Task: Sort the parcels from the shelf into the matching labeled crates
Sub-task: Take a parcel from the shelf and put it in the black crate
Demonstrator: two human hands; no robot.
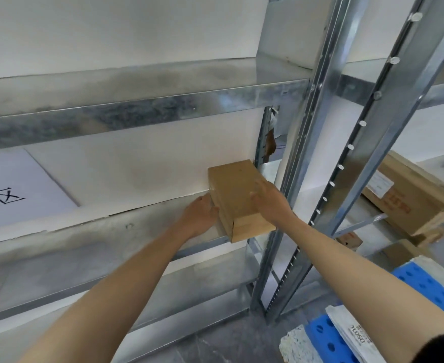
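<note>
On the galvanised shelf (84, 244) the cardboard parcel (235, 195) lies long axis toward the wall, left hand (200, 216) flat against its left face, right hand (266, 199) straight-fingered over its top.

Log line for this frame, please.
parcel: on shelf, right end, at front edge | left hand: against its left side | right hand: flat on its top

a brown parcel (235, 195) sits at the right end of the metal shelf (111, 231), its near end at the front edge. the left hand (198, 214) presses its left side, the right hand (266, 199) rests flat on its top
</note>
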